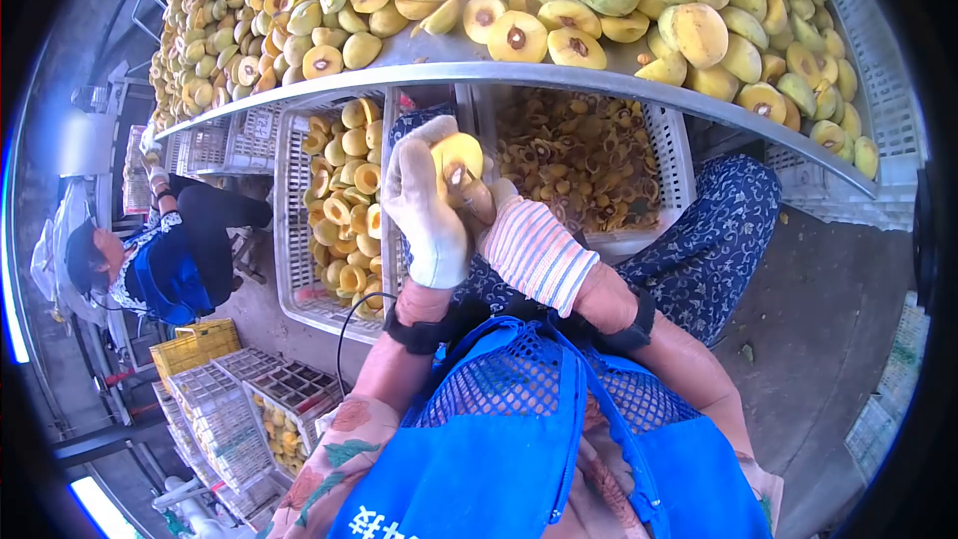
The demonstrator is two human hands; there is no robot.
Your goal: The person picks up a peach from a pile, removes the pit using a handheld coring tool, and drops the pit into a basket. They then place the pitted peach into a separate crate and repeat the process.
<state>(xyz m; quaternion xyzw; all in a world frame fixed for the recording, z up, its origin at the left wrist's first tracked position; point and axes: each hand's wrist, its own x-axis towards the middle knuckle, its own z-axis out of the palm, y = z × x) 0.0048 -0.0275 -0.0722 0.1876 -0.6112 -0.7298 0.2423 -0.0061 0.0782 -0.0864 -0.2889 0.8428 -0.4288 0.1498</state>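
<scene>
In the head view my left hand [424, 205], in a pale glove, is wrapped round a halved yellow fruit [461, 155], its cut face and brown pit turned up. Close against it, my right hand [529, 245], in a striped glove with bare fingertips, is closed near the pit; whatever it grips is too small to make out. Both hands are above my lap, just below the rim of the metal table [449, 72]. Halved yellow and green fruits [519, 35] are heaped on that table.
Under the table stand a white crate [287, 269] of hollowed fruit halves and a crate [681, 155] of brown scraps. At the left a co-worker [165, 255] sits by the table. Stacked crates [225, 409] and a yellow crate [200, 339] are at lower left.
</scene>
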